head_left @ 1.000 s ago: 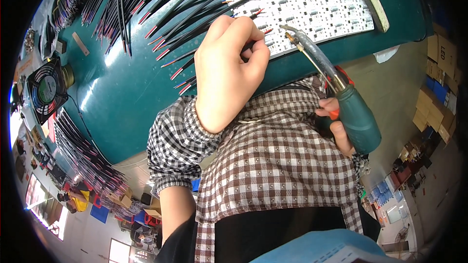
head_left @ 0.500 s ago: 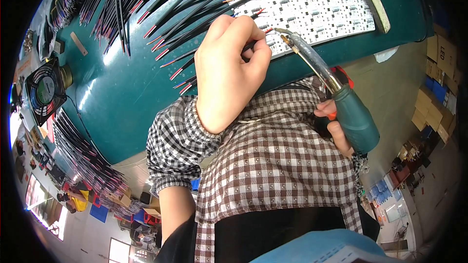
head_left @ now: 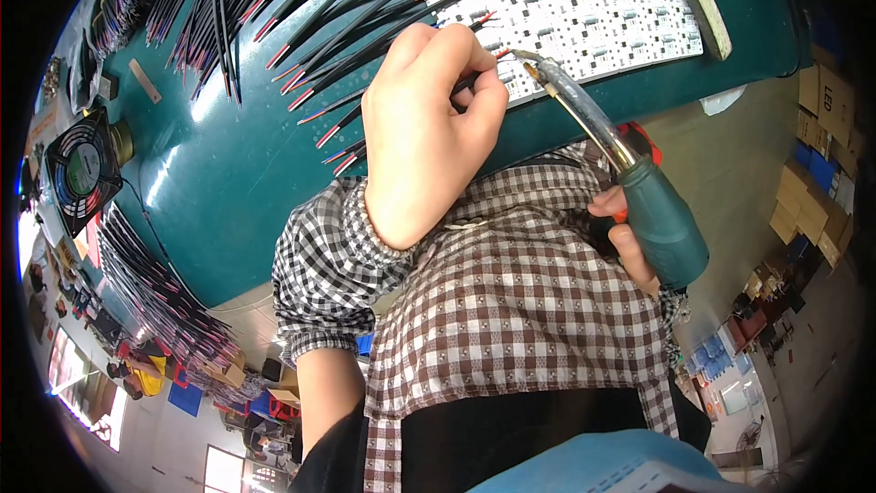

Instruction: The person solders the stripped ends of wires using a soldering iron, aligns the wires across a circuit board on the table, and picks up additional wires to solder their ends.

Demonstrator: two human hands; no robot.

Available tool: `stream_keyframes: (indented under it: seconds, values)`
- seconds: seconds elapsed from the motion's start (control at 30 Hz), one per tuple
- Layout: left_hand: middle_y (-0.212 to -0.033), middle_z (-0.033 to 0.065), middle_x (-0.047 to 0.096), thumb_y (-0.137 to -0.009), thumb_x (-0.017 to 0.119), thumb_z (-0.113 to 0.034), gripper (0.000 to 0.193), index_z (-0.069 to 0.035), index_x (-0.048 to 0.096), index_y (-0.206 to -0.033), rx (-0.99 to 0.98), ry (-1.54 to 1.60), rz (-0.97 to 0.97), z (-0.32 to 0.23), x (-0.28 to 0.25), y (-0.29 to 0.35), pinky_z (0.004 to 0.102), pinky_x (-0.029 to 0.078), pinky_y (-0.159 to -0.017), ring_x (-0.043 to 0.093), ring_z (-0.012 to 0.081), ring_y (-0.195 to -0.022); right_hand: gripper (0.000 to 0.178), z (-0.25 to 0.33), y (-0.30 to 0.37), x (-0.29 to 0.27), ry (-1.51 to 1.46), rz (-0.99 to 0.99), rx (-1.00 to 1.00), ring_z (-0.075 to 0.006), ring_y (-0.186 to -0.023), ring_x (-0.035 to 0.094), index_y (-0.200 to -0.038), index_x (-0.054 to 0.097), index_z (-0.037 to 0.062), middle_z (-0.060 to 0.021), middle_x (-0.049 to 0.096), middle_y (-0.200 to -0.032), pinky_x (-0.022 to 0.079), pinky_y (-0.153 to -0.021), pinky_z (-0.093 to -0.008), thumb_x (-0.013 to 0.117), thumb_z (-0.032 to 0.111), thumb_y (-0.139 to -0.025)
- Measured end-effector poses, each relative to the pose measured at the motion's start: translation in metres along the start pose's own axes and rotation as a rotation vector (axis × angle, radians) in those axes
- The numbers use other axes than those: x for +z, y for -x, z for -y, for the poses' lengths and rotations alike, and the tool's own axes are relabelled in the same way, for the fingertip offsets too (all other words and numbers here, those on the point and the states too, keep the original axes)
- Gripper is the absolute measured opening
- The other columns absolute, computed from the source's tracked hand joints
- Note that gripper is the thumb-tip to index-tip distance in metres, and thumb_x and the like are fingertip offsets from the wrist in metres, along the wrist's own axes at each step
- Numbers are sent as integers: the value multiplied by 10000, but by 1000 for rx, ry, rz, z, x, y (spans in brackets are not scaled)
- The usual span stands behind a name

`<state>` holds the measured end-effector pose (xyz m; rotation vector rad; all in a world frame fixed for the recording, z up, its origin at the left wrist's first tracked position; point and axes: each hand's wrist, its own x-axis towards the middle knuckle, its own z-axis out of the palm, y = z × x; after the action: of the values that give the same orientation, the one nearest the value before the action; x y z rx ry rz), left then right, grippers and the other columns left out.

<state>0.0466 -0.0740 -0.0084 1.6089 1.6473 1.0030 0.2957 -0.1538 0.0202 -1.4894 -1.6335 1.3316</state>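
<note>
My left hand point(head_left: 424, 119) is closed in a pinch on a thin black cable point(head_left: 502, 54), whose red wire end pokes out past the fingertips over the near edge of a white circuit board panel point(head_left: 593, 9). Held in my right hand point(head_left: 631, 251) is a soldering iron point(head_left: 664, 224) with a green handle and a bent metal shaft. Its tip is right at that wire end; whether they touch is too small to tell. Most of my right hand is hidden behind the handle. Several other black cables point(head_left: 365, 46) lie with their ends along the panel's left side.
A pale strip point(head_left: 698, 0) runs along the panel's right edge on the green tabletop point(head_left: 219, 246). More cable bundles point(head_left: 219, 27) lie at the far left. A small fan point(head_left: 82, 169) stands at the left edge, and another cable bundle point(head_left: 164, 297) is below it. Cardboard boxes point(head_left: 826, 114) are stacked at right.
</note>
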Motion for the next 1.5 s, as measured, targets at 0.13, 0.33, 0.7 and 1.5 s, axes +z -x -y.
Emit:
stream_keyframes:
  seconds: [0.13,0.33,0.7,1.5]
  values:
    - [-745,44,546,-755,673,29,96,-6,594,-796,-11,-21,28,-2,-1,0,225,459,-580,551,102,-644,519,-7,11,6,-160,-61,132,-198,-964,683,-1156,552,-95,-139,697,-979,558,-803,-312,802,160,-778]
    - [-744,45,547,-756,669,26,90,-6,596,-798,-10,-30,29,-1,-2,0,227,461,-581,550,105,-642,631,8,1,7,-306,-62,90,-278,-1059,650,-1234,491,-111,-196,656,-1080,579,-829,-375,810,180,-774]
    - [-757,62,529,-724,676,26,126,-37,587,-788,58,-35,-38,1,5,6,278,453,-536,546,171,-609,605,-7,1,-6,-237,58,-60,-277,-1000,658,-1251,482,-106,-178,652,-1036,574,-858,-386,780,164,-799]
    - [-723,67,496,-703,678,9,156,-62,552,-762,78,-29,-47,1,6,3,327,455,-500,538,212,-553,646,-1,0,10,-253,-85,92,-248,-951,686,-1230,482,-122,-167,685,-993,569,-847,-347,824,140,-747]
